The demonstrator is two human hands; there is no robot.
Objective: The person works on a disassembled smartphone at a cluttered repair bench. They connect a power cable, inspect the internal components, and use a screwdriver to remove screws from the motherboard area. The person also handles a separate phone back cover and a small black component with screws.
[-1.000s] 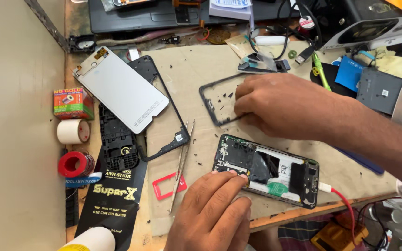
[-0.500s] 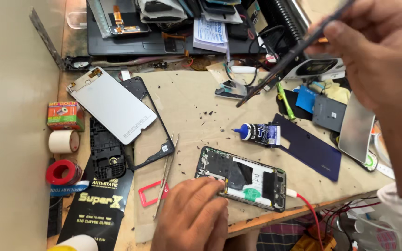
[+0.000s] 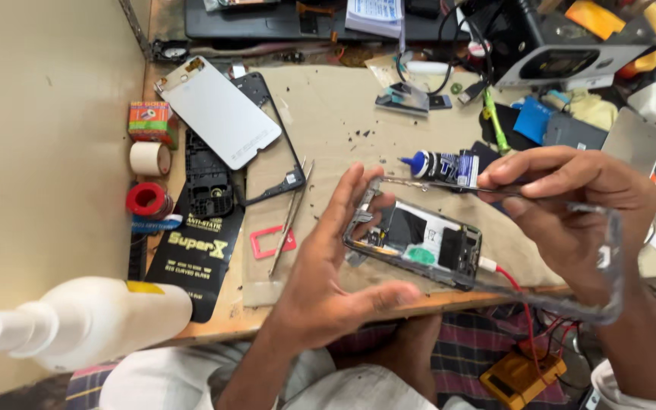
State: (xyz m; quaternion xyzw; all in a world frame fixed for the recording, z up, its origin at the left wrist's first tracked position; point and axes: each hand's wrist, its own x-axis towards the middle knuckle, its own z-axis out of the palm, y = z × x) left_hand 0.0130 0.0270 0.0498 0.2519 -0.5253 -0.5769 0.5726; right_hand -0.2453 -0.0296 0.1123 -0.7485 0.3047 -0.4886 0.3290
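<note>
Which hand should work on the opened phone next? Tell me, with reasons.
Right, probably. The right hand pinches the thin tool, whose tip sits near the upper edge of the opened phone. The left hand is occupied, cradling that phone above the table.

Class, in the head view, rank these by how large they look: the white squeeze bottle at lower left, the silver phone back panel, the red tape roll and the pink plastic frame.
1. White squeeze bottle, though its nearness to the camera inflates it.
2. Silver phone back panel.
3. Red tape roll and pink plastic frame: these look alike in size, so no ranking.
</note>
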